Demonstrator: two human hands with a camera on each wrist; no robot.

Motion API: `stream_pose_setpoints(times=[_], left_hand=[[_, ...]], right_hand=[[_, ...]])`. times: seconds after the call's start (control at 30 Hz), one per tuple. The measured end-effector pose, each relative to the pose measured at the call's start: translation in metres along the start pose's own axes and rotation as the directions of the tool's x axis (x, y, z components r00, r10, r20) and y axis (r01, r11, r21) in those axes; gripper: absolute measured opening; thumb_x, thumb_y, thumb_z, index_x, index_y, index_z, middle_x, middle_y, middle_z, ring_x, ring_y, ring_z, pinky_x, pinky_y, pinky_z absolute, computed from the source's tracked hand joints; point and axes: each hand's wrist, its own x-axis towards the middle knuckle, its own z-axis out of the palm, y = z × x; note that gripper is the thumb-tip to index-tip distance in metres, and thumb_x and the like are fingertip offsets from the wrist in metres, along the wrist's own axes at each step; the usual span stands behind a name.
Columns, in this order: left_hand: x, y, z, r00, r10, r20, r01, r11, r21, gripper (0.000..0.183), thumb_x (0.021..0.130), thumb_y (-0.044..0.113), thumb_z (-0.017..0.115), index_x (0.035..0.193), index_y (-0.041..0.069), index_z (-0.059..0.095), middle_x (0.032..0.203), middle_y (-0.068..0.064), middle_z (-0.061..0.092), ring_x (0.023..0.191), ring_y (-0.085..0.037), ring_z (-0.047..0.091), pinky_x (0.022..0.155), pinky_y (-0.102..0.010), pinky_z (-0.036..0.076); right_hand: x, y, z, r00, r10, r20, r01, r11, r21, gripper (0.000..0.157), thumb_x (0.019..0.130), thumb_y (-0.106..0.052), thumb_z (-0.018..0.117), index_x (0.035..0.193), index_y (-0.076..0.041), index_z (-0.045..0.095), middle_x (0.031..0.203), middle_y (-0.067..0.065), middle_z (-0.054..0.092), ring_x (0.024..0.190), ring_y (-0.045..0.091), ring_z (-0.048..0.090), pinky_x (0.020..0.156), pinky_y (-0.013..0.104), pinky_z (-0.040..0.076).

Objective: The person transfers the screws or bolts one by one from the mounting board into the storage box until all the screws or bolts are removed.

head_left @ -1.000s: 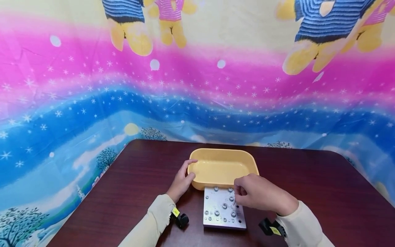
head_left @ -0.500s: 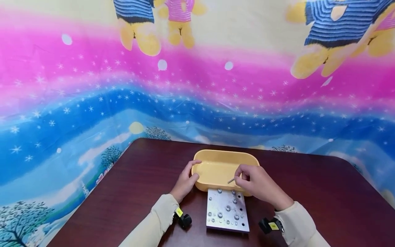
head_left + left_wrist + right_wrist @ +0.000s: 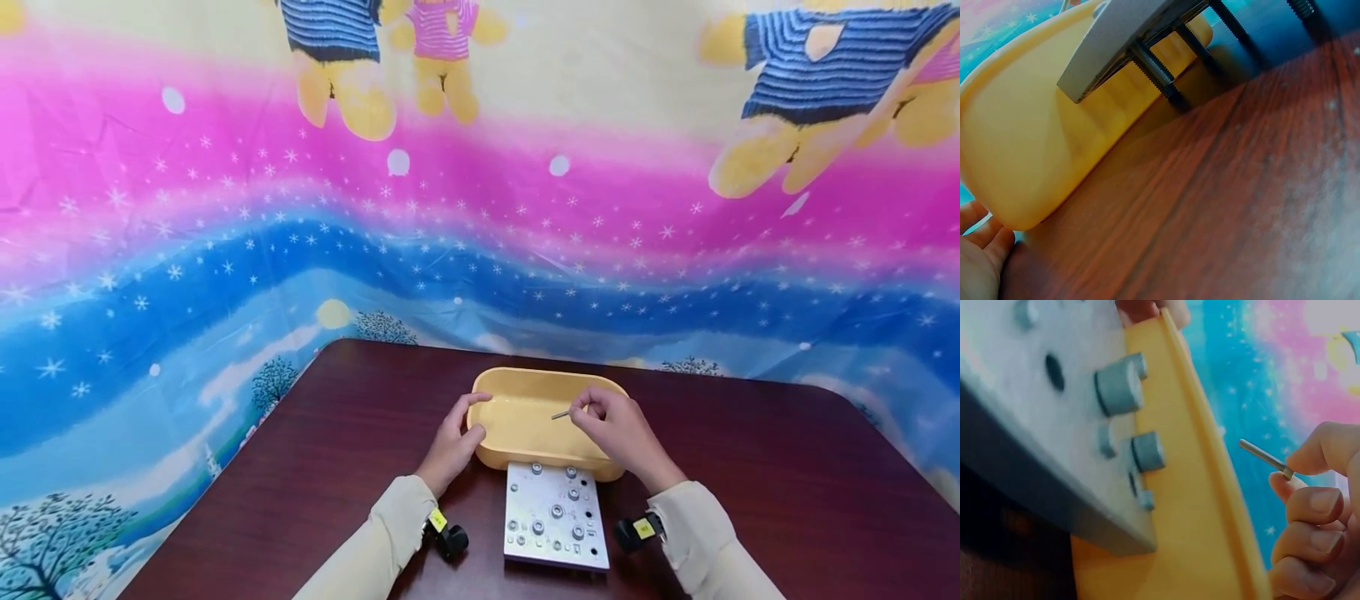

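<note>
My left hand [image 3: 452, 443] holds the left end of a yellow plastic bin [image 3: 517, 461], fingers over its rim and thumb on the near side. Above the bin my right hand [image 3: 624, 432] pinches a small metal bolt [image 3: 1266, 458] by its head end, between thumb and index finger. The bolt's thin shank points left, out from the fingertips. Directly in front of the bin stands a silver metal plate [image 3: 531, 500] with several socket-head bolts in it and a few bare holes. In the left wrist view, threaded bolt shanks [image 3: 1150, 67] stick out below the plate.
The dark red wooden table [image 3: 375, 400] carries the bin and the plate. A printed cloth [image 3: 480, 250] hangs behind the table. Black wrist cameras [image 3: 452, 542] sit on both wrists, close to the plate's two sides.
My right hand has lifted away from the plate's right side and moved up over the bin with the bolt pinched in it. The left hand keeps its hold on the bin.
</note>
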Motion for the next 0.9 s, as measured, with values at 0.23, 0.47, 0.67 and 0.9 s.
stream_pose_setpoints(times=[0.23, 0.47, 0.67, 0.9], left_hand=[[-0.011, 0.02, 0.001, 1.0, 0.02, 0.001, -0.02, 1.0, 0.002, 0.049, 0.086, -0.002, 0.047, 0.135, 0.005, 0.049, 0.138, -0.016, 0.047, 0.117, -0.036, 0.049, 0.087, -0.028, 0.042], [-0.01, 0.019, 0.001, 0.999, -0.003, 0.038, 0.003, 1.0, -0.019, 0.051, 0.087, -0.002, 0.046, 0.137, 0.006, 0.047, 0.142, -0.014, 0.043, 0.12, -0.036, 0.047, 0.09, -0.032, 0.04], [-0.009, 0.02, -0.002, 0.999, -0.009, 0.031, 0.009, 1.0, -0.004, 0.051, 0.087, -0.001, 0.046, 0.137, 0.008, 0.047, 0.142, -0.012, 0.043, 0.121, -0.035, 0.046, 0.091, -0.034, 0.039], [-0.005, 0.021, -0.003, 1.0, 0.004, 0.028, -0.004, 1.0, 0.0, 0.051, 0.087, -0.002, 0.046, 0.137, 0.006, 0.047, 0.142, -0.014, 0.043, 0.122, -0.035, 0.045, 0.092, -0.035, 0.039]], right_hand=[[0.005, 0.014, 0.005, 0.997, 0.063, -0.035, -0.063, 0.998, 0.001, 0.009, 0.087, -0.019, 0.062, 0.091, -0.013, 0.068, 0.061, 0.002, 0.049, 0.055, 0.018, 0.043, 0.057, 0.033, 0.039], [0.007, 0.027, 0.011, 0.995, 0.064, -0.074, -0.064, 0.998, 0.004, 0.005, 0.086, -0.019, 0.063, 0.089, -0.016, 0.066, 0.057, 0.001, 0.047, 0.051, 0.018, 0.042, 0.057, 0.033, 0.039], [0.009, 0.029, 0.015, 0.996, 0.065, -0.055, -0.065, 0.998, -0.014, 0.007, 0.088, -0.02, 0.064, 0.091, -0.014, 0.066, 0.056, 0.002, 0.045, 0.048, 0.017, 0.041, 0.051, 0.031, 0.038], [0.013, 0.028, 0.018, 0.999, 0.036, -0.022, -0.038, 0.994, -0.101, 0.008, 0.089, -0.019, 0.062, 0.09, -0.013, 0.066, 0.055, 0.001, 0.045, 0.047, 0.016, 0.041, 0.047, 0.03, 0.036]])
